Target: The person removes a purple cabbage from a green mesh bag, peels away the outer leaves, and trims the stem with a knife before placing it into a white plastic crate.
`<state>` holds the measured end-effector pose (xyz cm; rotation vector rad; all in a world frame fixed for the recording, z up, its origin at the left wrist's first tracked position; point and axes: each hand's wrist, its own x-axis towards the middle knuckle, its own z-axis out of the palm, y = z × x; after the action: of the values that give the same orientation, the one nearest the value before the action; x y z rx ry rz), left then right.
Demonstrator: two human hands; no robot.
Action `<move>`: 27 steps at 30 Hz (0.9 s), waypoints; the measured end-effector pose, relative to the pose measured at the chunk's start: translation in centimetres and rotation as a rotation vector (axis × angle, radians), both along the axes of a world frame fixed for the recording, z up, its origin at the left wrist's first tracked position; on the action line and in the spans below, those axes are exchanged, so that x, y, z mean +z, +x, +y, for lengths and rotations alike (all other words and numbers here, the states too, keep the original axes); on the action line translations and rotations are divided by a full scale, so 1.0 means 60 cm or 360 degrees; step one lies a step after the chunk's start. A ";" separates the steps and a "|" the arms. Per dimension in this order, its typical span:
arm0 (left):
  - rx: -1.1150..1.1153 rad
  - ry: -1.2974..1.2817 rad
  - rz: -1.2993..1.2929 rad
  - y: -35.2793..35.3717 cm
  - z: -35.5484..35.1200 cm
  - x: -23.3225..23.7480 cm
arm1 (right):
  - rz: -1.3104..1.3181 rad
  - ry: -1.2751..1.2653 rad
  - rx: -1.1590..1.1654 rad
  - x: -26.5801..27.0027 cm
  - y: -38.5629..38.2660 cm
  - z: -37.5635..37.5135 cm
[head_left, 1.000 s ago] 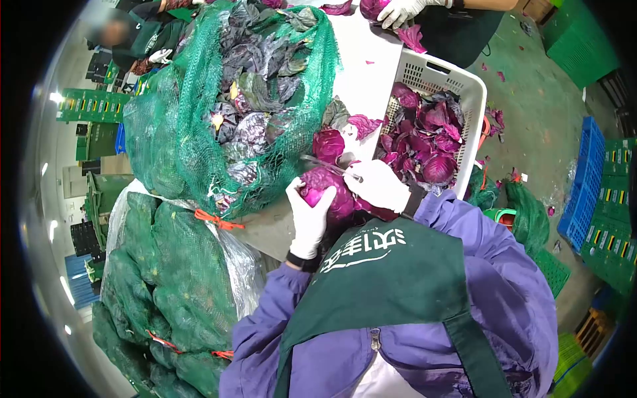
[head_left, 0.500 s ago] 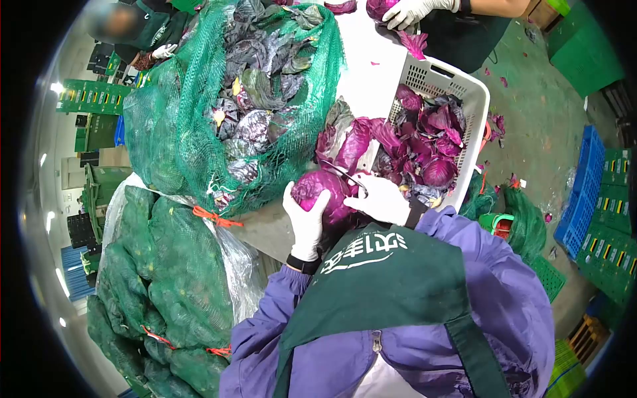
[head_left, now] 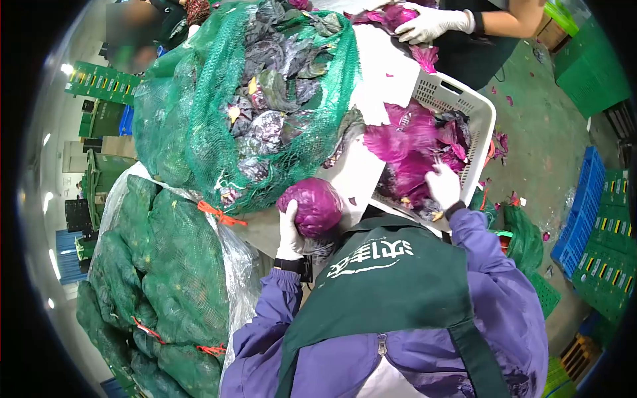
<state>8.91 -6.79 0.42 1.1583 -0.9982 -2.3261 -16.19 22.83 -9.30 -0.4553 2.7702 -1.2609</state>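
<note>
My left hand [head_left: 290, 232], in a white glove, grips the left side of a round red cabbage [head_left: 312, 207] at the table's near edge. My right hand [head_left: 443, 184], gloved too, is over the white crate [head_left: 479, 142] with its fingers curled. Whatever sits in those fingers I cannot make out. Loose purple cabbage leaves [head_left: 398, 140], smeared by motion, hang over the crate's left side just beyond that hand. More leaves fill the crate. A small leaf scrap [head_left: 352, 201] lies on the table beside the cabbage.
A green mesh sack [head_left: 199, 126] of dark outer leaves stands open at the left. Full mesh sacks [head_left: 179, 265] are piled below it. Across the table, a co-worker's gloved hand [head_left: 424, 25] rests on purple leaves. A blue pallet [head_left: 576, 205] stands at the right.
My right hand has left the cabbage and moved right over the crate. Large leaves beside the cabbage have moved to the crate. My left hand still holds the cabbage.
</note>
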 end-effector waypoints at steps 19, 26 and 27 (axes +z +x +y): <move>-0.0514 -0.1997 -0.0260 0.131 -0.058 0.155 | -0.0051 0.0252 0.2510 0.078 0.195 -0.281; -0.0901 -0.3103 -0.1101 0.167 -0.094 -0.018 | 0.0102 0.0287 0.1300 0.094 -0.042 -0.077; -0.0922 -0.2858 -0.1134 0.125 -0.072 0.023 | -0.0003 0.0436 0.1002 0.103 -0.058 -0.044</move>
<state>16.41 -11.09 1.80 0.7228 -2.8417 -0.2768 -19.64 20.19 -3.11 -1.1667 2.4238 -0.7221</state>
